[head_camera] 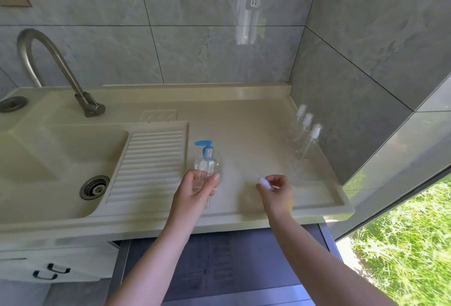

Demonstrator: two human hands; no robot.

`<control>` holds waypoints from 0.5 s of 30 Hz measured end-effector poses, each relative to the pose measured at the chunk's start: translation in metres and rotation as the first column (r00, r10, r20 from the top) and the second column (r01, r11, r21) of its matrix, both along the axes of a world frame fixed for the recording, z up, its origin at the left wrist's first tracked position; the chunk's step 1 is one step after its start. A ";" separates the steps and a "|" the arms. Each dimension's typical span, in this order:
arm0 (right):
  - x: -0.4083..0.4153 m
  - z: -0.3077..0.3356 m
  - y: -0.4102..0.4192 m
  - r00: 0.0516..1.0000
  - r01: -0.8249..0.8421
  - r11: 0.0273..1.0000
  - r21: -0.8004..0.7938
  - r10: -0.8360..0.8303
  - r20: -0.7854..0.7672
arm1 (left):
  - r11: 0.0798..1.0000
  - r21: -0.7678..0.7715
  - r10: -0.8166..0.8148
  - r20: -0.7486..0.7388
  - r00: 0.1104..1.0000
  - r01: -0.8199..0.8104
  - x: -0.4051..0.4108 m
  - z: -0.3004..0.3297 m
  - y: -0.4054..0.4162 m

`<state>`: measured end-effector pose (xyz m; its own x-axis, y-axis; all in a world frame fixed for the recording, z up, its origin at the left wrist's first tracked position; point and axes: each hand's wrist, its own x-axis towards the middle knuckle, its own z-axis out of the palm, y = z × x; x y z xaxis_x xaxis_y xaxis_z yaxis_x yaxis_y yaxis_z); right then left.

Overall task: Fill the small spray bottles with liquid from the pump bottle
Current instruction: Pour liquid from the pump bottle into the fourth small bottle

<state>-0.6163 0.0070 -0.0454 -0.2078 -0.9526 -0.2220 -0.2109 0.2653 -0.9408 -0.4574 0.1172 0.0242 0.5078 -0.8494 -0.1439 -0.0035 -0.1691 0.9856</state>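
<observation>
A clear pump bottle (210,163) with a blue pump head stands on the cream counter (244,135), just right of the ribbed washboard. My left hand (196,187) is closed round a small clear spray bottle (206,183) with no cap, held right in front of the pump bottle. My right hand (275,190) pinches a white spray cap (264,182) with its thin tube, a little above the counter to the right. Three more small spray bottles (308,135) with white caps stand in a clear tray at the counter's right edge.
A sink basin (56,171) with a drain lies to the left, and a curved metal tap (56,66) rises behind it. Grey tiled walls close the back and right. A glass pane at the right shows grass outside. A drawer front sits below the counter.
</observation>
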 end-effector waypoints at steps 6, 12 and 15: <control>0.004 -0.018 -0.012 0.939 -0.216 0.972 -0.094 0.181 -0.292 | 0.997 0.011 0.083 -0.001 0.997 -0.083 0.016 -0.009 0.004; 0.008 -0.033 -0.023 0.829 -0.311 0.947 -0.086 0.226 -0.511 | 0.990 0.027 0.138 0.034 0.990 -0.139 0.029 -0.018 0.004; 0.010 -0.033 -0.026 0.821 -0.304 0.947 -0.107 0.203 -0.534 | 0.988 0.045 0.148 0.018 0.989 -0.148 0.036 -0.023 0.001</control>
